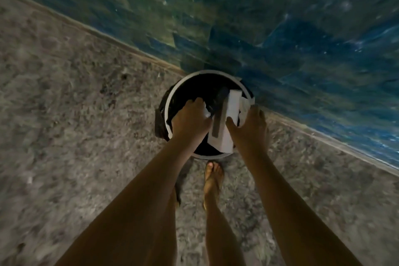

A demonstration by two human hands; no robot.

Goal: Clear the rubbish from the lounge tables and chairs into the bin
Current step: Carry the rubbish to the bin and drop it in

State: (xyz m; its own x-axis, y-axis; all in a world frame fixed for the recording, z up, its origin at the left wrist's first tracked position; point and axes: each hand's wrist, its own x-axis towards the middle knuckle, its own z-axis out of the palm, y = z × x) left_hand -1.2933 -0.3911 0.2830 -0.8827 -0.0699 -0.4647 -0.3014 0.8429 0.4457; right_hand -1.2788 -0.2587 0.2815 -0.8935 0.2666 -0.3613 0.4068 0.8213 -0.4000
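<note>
Rubbish [224, 138] is at the mouth of the bin [206, 72], not yet down inside it: a white box [234, 101] with a grey strip lies tilted across the opening, its near end over the near rim, and crumpled paper [245, 106] sits at the far right rim. The right hand [248, 129] curls around the box's right side, thumb across its face, with the paper just beyond its fingers. The left hand [190, 120] reaches over the left rim with fingers bent down towards the black liner [185, 95]; a white scrap shows beside its thumb, but I cannot tell whether it is pinched. The bin stands on the speckled floor [86, 114] against the blue wall [280, 28], with a sandalled foot [212, 177] just in front. The likely trouble is the box: let go while it bridges the rim, it may tip outwards onto the floor by the foot. The paper at the edge could slip between bin and wall, and a hard push might drag the liner down.
</note>
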